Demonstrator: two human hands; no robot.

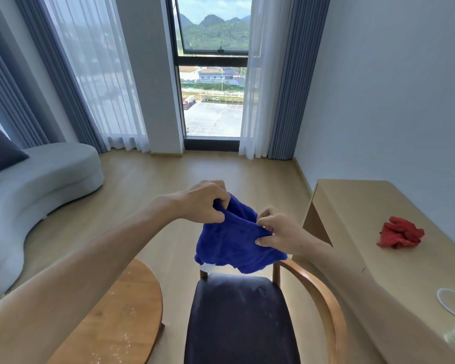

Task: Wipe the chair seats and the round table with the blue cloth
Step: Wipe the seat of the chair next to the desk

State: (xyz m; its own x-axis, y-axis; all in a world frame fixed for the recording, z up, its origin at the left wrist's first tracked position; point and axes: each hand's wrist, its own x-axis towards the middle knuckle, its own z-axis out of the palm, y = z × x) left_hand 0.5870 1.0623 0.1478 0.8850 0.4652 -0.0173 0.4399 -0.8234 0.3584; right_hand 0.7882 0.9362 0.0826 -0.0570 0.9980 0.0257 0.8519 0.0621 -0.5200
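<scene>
We hold the cloth (234, 240) up in the air with both hands. The left hand (202, 203) has its fingers (216, 216) curled round the top edge, and the right hand (279, 232) pinches the same edge just beside it, so the cloth hangs bunched below our fingers. Straight beneath it sits the chair seat (239, 319), dark, with pale dust on it and not yet touched by the cloth. The round table (116, 319) lies below and left of the left fingers, speckled with crumbs. A red rag (401, 233) rests on the surface well to the right of the right fingers.

We judge the main risk is wiping with a bunched cloth: it would smear dust, not lift it. A sideways sweep could also push crumbs onto the floor, and a loose pinch could drop the cloth
</scene>
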